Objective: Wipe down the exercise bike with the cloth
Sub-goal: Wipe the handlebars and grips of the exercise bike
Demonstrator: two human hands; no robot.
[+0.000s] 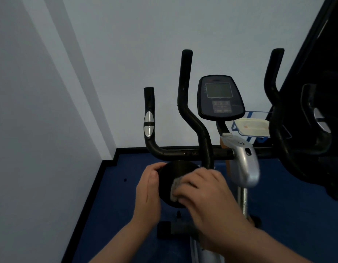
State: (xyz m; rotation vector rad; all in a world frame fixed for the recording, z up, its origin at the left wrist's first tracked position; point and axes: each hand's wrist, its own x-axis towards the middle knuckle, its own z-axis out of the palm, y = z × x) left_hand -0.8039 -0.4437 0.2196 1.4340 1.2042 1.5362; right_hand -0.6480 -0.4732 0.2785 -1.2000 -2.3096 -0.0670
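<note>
- Exercise bike (242, 162) upright on blue floor (289, 205), near a pale wall (126, 54), filling the middle and right of the view.
- Black handlebars (185, 103) rising far from the camera, console (219, 97) with grey screen between the two tall bars.
- Round black disc (172, 174) low at the near side, just below the crossbar.
- Cloth (176, 186), grey and bunched, pressed on the right part of the disc, mostly hidden under the fingers.
- Right hand (206, 190) over the cloth, fingers curled down round it, holding it against the disc.
- Left hand (149, 186) at the left rim of the disc, fingers fairly straight with tips bent over the edge, steadying it; how firmly, cannot tell.
- Silver post cover (244, 164) just right of the hands.
- Pale tray (252, 127) in a blue-rimmed holder, far right of the console.
</note>
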